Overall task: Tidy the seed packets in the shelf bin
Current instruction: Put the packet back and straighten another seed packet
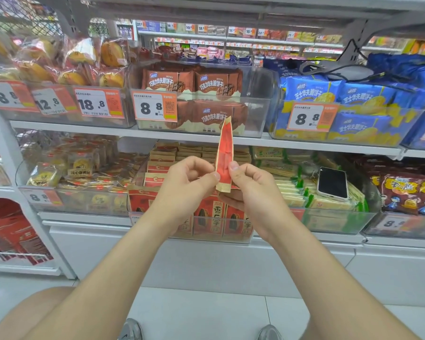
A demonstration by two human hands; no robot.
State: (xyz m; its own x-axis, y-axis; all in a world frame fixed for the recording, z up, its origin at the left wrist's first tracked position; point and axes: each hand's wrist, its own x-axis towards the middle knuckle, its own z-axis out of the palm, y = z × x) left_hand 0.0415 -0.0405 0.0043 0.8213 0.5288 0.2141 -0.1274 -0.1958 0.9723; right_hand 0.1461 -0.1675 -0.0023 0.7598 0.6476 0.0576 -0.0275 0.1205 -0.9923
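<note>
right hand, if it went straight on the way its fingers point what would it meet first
Probably the stacked red and tan seed packets in the clear plastic shelf bin behind the right hand, which pinches an upright red paper packet; depth is unclear.

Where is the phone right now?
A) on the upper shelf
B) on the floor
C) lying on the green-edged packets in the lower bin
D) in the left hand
C: the phone lies screen-up on the green-edged packets; the left hand and right hand pinch the seed packet.
</note>
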